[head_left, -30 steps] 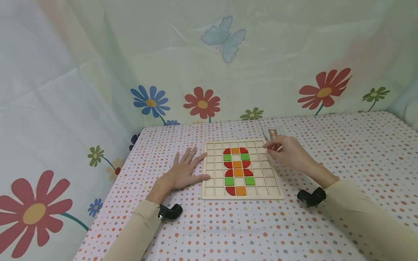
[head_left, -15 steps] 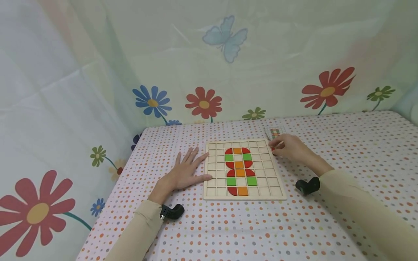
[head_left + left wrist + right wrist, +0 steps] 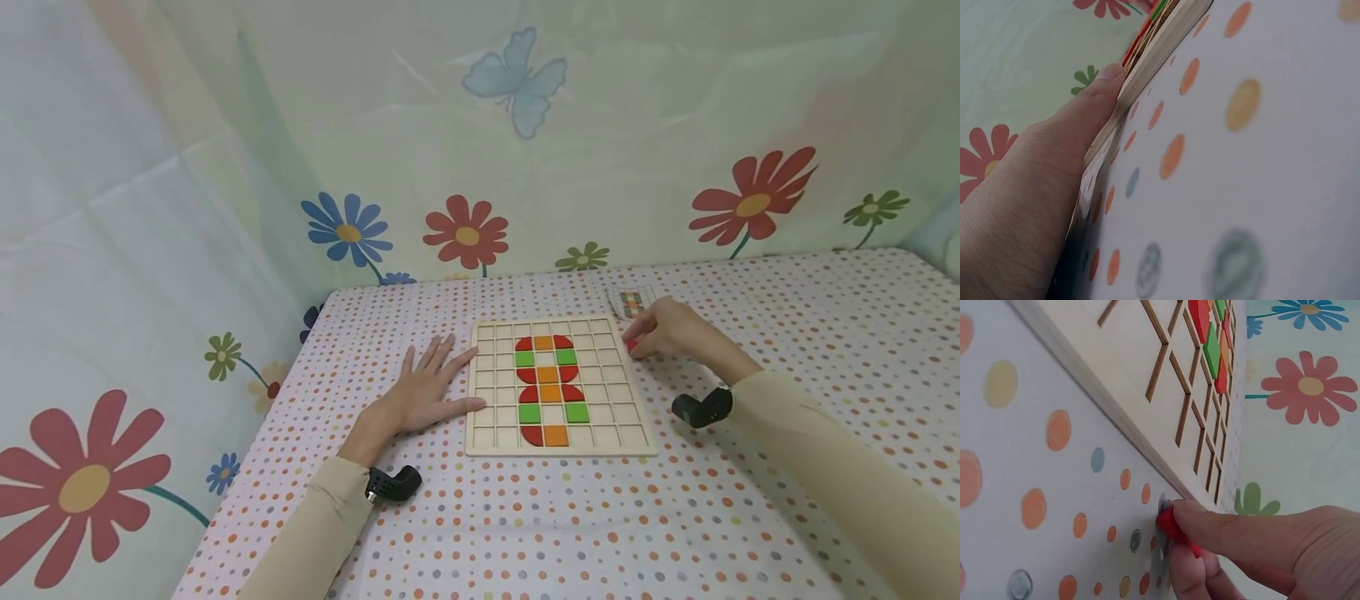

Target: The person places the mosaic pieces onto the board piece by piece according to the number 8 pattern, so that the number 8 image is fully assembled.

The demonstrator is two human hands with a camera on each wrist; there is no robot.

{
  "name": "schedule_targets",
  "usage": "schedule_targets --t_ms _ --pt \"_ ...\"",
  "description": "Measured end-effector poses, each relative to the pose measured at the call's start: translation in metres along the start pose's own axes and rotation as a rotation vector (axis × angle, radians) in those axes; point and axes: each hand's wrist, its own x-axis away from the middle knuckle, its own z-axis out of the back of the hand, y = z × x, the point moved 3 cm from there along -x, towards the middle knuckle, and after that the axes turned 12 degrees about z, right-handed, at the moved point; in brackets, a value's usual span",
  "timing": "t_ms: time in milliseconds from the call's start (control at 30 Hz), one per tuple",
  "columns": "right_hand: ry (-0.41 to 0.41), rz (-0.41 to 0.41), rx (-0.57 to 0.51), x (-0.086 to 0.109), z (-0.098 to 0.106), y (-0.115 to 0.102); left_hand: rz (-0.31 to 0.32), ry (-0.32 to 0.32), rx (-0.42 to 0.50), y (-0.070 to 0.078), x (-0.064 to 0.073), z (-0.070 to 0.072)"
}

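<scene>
My left hand lies spread flat at the left side of a wooden grid board, thumb and index fingertip at its edge. In the left wrist view its thumb touches the board's side. Beside the board's far right edge, my right hand pinches a small red tile between thumb and fingers, close to the cloth. The tile's full shape is hidden by the fingers. On the board, round-cornered red tiles, orange squares and green squares form a figure-eight-like pattern.
A small card printed with a coloured grid pattern lies behind the board's far right corner. A dotted cloth covers the table. Behind it hangs a flowered curtain.
My right hand has shifted from the board's far right edge to the cloth just right of it. A red tile now shows between its fingers. The left hand stays in place.
</scene>
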Motion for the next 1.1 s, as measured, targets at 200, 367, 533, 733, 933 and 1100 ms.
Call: schedule_targets --t_ms 200,367,533,733,933,1100 --pt "0.004 0.026 0.022 0.013 0.000 -0.009 -0.006 -0.005 0.009 0.001 -0.001 0.000" --pt "0.072 0.138 0.064 0.029 -0.005 -0.028 -0.006 0.003 0.016 -0.001 0.000 -0.001" --pt "0.092 0.197 0.045 0.048 -0.016 -0.054 -0.002 0.000 0.009 -0.001 0.000 -0.001" --pt "0.029 0.262 -0.026 0.063 -0.033 -0.076 -0.001 -0.011 0.022 0.001 0.001 -0.001" --pt "-0.116 0.274 -0.094 0.071 -0.047 -0.086 -0.015 0.000 0.043 0.001 0.002 0.000" --pt "-0.156 0.287 -0.139 0.075 -0.052 -0.089 -0.017 0.001 0.038 0.001 0.002 0.000"
